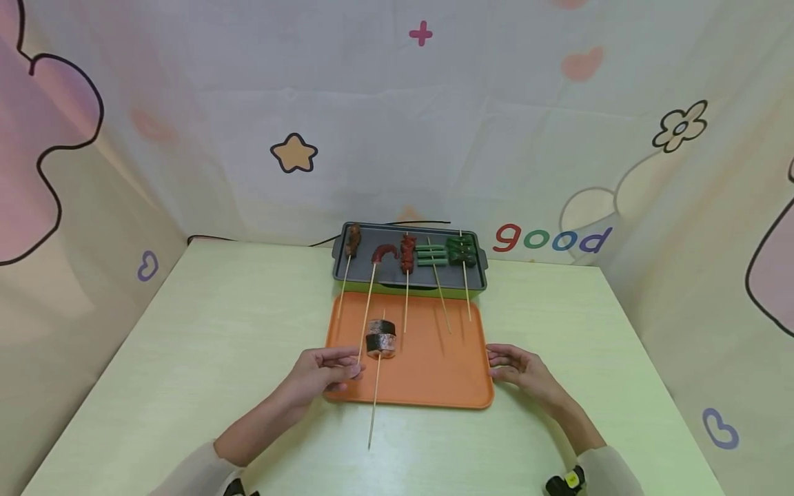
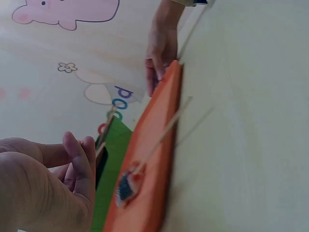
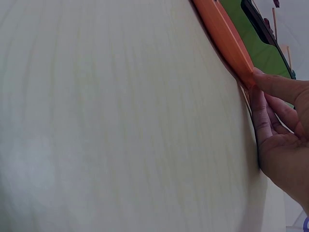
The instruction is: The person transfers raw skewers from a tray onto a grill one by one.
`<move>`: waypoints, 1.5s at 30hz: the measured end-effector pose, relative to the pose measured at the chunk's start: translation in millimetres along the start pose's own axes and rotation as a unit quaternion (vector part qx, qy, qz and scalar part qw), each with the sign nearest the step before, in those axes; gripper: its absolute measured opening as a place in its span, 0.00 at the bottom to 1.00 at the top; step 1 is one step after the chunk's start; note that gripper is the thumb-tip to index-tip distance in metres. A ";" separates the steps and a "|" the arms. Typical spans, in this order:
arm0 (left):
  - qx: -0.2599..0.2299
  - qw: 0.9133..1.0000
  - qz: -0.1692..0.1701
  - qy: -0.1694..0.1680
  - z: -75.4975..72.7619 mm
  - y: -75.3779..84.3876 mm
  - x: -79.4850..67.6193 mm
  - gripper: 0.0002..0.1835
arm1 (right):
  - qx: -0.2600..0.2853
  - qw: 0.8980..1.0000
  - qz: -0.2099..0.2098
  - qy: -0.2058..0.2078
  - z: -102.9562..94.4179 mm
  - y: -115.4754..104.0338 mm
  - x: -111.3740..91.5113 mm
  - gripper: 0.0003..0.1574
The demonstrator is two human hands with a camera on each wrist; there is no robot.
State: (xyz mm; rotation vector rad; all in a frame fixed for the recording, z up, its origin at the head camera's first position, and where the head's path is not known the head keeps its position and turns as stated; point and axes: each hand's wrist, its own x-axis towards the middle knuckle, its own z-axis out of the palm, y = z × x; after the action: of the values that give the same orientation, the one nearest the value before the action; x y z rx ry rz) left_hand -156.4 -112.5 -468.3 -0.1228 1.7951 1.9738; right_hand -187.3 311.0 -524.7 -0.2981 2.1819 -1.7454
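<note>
My left hand (image 1: 319, 372) pinches the lower end of a bamboo skewer whose dark red, curled tentacle-like piece (image 1: 386, 252) lies over the grill pan (image 1: 378, 277). In the left wrist view the thumb and fingers of that left hand (image 2: 53, 174) meet at the fingertips. My right hand (image 1: 524, 372) holds the right edge of the orange tray (image 1: 434, 379), its thumb and fingers at the rim in the right wrist view. On the tray lies a skewer with two black-and-pale rolls (image 1: 381, 339), its stick reaching past the front rim.
Other skewers rest on the pan: a brown one (image 1: 353, 241), a red one (image 1: 407, 253), a green-bar one (image 1: 431, 255) and a dark green leafy one (image 1: 462, 251). Their sticks overhang the tray. A black cord (image 1: 211, 238) runs behind the pale table (image 1: 236, 310), and printed cloth surrounds it.
</note>
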 end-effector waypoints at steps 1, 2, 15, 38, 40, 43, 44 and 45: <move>0.000 1.000 0.001 0.006 1.9 5.8 3.7 0.26 | -0.001 1.000 -0.001 0.000 -0.1 -0.1 0.1 0.36; -0.001 1.000 0.003 0.012 3.4 11.7 7.8 0.25 | -0.002 1.000 -0.002 -0.001 -0.1 -0.2 0.1 0.36; -0.026 0.999 -0.012 0.035 -5.8 71.3 57.9 0.21 | 0.010 1.000 -0.016 -0.006 0.0 1.2 0.3 0.35; 0.238 0.960 0.128 0.073 -6.5 63.2 63.1 0.19 | 0.015 0.999 -0.026 -0.012 -0.6 2.3 -1.2 0.35; 0.244 0.959 0.127 0.070 -6.5 62.4 62.2 0.19 | 0.013 1.000 -0.023 -0.011 -0.3 1.7 -1.4 0.35; 0.243 0.959 0.126 0.071 -6.3 61.6 61.4 0.20 | 0.010 1.000 -0.019 -0.009 -0.1 0.4 -2.0 0.35; 0.242 0.959 0.126 0.071 -6.3 61.3 61.2 0.20 | 0.009 1.000 -0.019 -0.008 -0.3 0.1 -2.4 0.35; 0.239 0.960 0.126 0.071 -6.1 61.0 61.3 0.20 | 0.006 1.000 -0.020 -0.006 -0.6 -0.2 -2.9 0.35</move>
State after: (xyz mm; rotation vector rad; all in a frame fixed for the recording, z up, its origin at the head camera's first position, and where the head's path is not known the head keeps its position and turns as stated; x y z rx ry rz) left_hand -236.2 -103.7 -435.7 0.1308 2.4317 1.6560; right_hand -184.9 312.5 -524.1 -0.3498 2.1705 -1.7731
